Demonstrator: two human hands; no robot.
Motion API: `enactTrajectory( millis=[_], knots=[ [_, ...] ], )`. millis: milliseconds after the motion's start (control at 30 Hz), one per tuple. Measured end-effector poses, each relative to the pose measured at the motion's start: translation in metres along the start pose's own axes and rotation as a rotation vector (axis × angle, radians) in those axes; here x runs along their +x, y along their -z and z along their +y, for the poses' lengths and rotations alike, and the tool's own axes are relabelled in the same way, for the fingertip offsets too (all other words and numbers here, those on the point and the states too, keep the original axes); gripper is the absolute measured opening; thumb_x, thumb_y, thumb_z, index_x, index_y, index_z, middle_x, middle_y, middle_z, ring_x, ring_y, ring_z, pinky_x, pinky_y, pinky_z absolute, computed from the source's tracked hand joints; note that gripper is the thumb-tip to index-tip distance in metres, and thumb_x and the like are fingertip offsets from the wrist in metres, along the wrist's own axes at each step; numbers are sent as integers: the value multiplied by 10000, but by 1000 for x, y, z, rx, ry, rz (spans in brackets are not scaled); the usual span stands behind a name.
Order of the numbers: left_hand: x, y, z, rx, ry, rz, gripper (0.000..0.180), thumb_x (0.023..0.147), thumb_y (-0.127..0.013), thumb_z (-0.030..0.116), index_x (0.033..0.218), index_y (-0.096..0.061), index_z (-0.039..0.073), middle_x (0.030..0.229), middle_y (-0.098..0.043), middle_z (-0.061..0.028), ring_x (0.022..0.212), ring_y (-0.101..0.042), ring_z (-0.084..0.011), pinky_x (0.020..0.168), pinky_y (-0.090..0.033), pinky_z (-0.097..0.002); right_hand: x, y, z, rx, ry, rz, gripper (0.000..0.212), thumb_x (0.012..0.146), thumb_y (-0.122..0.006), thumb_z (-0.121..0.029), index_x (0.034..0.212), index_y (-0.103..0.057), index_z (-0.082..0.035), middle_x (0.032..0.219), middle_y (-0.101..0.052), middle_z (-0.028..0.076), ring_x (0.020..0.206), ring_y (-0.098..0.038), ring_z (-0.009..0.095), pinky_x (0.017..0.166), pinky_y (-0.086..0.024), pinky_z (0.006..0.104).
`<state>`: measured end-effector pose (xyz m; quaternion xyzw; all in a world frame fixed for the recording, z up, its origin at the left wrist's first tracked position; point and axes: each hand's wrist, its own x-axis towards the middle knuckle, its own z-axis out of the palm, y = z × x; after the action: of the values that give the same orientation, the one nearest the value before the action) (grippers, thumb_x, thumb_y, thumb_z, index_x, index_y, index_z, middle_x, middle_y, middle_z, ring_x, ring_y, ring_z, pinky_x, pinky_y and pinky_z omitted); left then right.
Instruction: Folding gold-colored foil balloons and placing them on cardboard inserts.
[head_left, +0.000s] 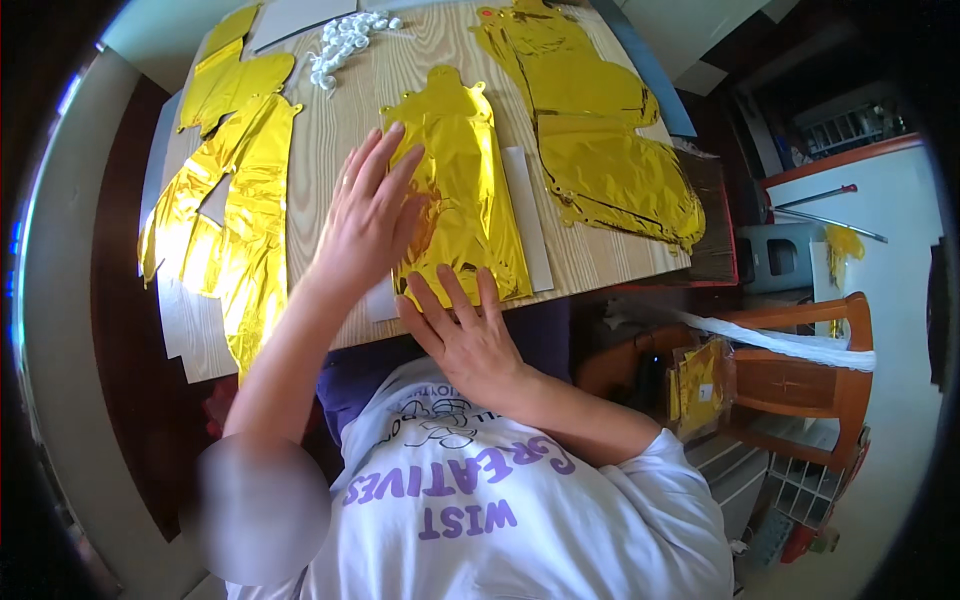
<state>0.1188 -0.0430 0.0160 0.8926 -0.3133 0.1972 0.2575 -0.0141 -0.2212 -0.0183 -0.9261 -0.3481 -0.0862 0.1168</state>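
Note:
A flat, folded gold foil balloon [460,170] lies in front of me with its small tabbed end pointing to the far side. A white sheet [528,215] shows from under its right side. My left hand [370,215] is open, fingers stretched out over the foil's left side; whether the palm touches it I cannot tell. My right hand [470,340] is open too, with its fingertips spread on the near edge of the foil. Neither hand grips anything.
More gold foil balloons lie flat on the wooden table [345,95]: a crumpled one [255,200] at left, a wide one [600,130] at right. A pile of white ribbon coils [350,42] sits at the far side. A wooden chair [800,385] stands at right.

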Motion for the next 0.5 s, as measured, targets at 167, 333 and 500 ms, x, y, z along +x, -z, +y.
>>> enactTrajectory(
  millis=[167, 333, 500],
  knots=[
    [-48, 17, 58, -287, 207, -179, 650, 1029, -556, 301, 1542, -365, -48, 1579, -375, -281, 1478, -348, -453, 1224, -268, -522, 3, 9, 3, 258, -32, 39, 670, 849, -627, -103, 1481, -441, 23, 1562, -353, 288, 1442, -343, 500, 1134, -228, 725],
    [-59, 3, 59, -151, 206, -233, 799, 1046, -445, 536, 1565, -312, -57, 1611, -316, -301, 1502, -319, -431, 1244, -219, -500, 5, 31, 15, 614, -143, 159, 712, 858, -566, 28, 1529, -339, 107, 1588, -306, 324, 1478, -303, 494, 1214, -229, 589],
    [-61, -2, 61, 72, 112, -277, 894, 1015, -433, 636, 1553, -327, -70, 1614, -317, -298, 1518, -293, -429, 1249, -197, -512, 5, 46, 36, 406, -203, 144, 637, 953, -546, -88, 1538, -354, 78, 1609, -327, 272, 1505, -297, 435, 1227, -179, 614]
  ],
)
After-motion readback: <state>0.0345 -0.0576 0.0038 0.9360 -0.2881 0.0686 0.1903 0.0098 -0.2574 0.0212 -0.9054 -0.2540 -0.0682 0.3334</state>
